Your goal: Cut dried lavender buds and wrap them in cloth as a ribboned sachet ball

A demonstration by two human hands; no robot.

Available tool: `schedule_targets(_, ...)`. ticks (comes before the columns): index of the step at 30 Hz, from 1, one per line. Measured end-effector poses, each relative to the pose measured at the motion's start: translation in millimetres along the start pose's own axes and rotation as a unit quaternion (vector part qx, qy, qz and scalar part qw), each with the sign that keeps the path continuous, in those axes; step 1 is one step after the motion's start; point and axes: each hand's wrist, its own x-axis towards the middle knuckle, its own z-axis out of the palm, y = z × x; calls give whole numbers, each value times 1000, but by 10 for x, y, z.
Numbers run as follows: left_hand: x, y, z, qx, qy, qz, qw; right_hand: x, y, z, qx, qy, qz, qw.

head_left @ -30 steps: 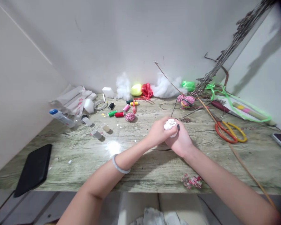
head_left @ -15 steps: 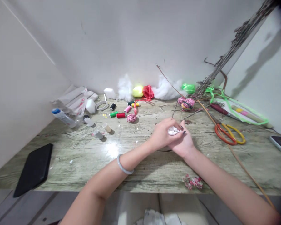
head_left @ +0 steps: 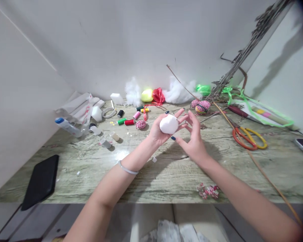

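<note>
A smooth, rounded white ball [head_left: 169, 124] rests in the upturned palm of my left hand [head_left: 156, 135], with the thumb against its top edge and the fingers reaching out behind it. What the ball is made of, I cannot tell. My right hand [head_left: 197, 145] is just to the right, its fingers spread and curved, holding nothing. Its thumb tip is close to the ball's lower edge, and its fingertips come near the left hand's fingertips. Both hands are raised over the middle of the wooden table [head_left: 151, 181].
Thread spools [head_left: 129, 122], a twine ball [head_left: 140, 124] and white stuffing [head_left: 179, 90] lie toward the back. Orange-and-yellow-handled scissors [head_left: 244, 137] and a long thin stick [head_left: 262, 164] are on the right. A black tablet-like slab [head_left: 41, 179] is left; pink-white yarn scraps [head_left: 207, 191] lie near the front edge.
My hands have come apart from their clasp around the white stuff. The left hand has turned palm up and moved left with it; the right hand has opened. The white ball now shows whole.
</note>
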Motion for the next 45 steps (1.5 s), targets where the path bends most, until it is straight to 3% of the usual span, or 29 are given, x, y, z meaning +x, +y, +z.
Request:
schedule_targets(4,-43,8,20,142,-30,37,989,-14,-30,6,-58,11,-36,998)
schedule_targets(7,-32,7,-17,211,-31,71,974,-34,-29,34,-43,21,4,999)
schedule_targets(12,-20,58,-72,336,-21,104,936,-89,-29,105,25,6,66,998)
schedule_targets(15,-18,89,-79,336,-8,120,934,-112,-51,130,71,-13,88,993)
schedule_targets(18,-33,95,-61,345,5,153,926,-99,-69,123,210,-22,177,961)
schedule_targets(20,-55,80,-40,410,5,198,890,-75,-78,112,329,-37,257,908)
schedule_targets(23,-76,25,-14,548,-9,262,795,-35,-79,99,428,-50,331,840)
schedule_targets(25,-73,-22,-11,608,-30,273,745,-11,-59,92,444,-28,351,824)
schedule_targets(27,-74,-57,-28,631,-61,269,725,15,-20,78,444,7,368,817)
schedule_targets(30,-146,-62,-97,611,-96,253,744,57,40,45,413,45,385,825)
schedule_targets(33,-325,-31,-220,549,-74,195,809,70,52,30,370,49,371,850)
schedule_targets(37,-600,-25,-391,445,-10,42,894,-9,33,83,330,12,356,874)
schedule_targets(40,-715,-76,-475,394,6,-22,919,-94,73,134,278,-19,349,895)
schedule_targets(45,-732,-164,-575,330,19,-29,943,-130,144,115,163,-66,257,950)
